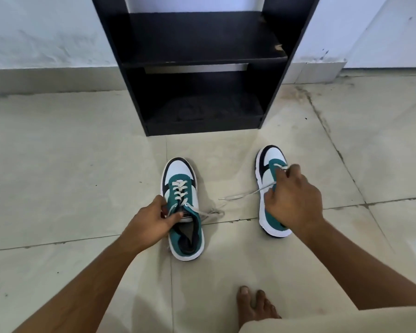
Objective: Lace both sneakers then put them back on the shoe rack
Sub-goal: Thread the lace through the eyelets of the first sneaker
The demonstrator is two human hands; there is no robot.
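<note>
Two white, teal and black sneakers stand on the tiled floor, toes toward the black shoe rack (197, 68). The left sneaker (181, 207) is laced through several eyelets, and its loose lace ends (211, 213) trail to the right on the floor. My left hand (151, 224) pinches its tongue and collar at the opening. The right sneaker (270, 188) tilts onto its side. My right hand (291, 200) covers its middle, fingers closed on its white lace (240, 195), whose free end stretches left across the floor.
The rack has two bare shelves (202, 37) and stands against a white wall (46, 30). My bare foot (255, 306) rests on the tiles near the bottom, beside a beige trouser leg (346, 320). Tiled floor (70, 164) spreads to either side.
</note>
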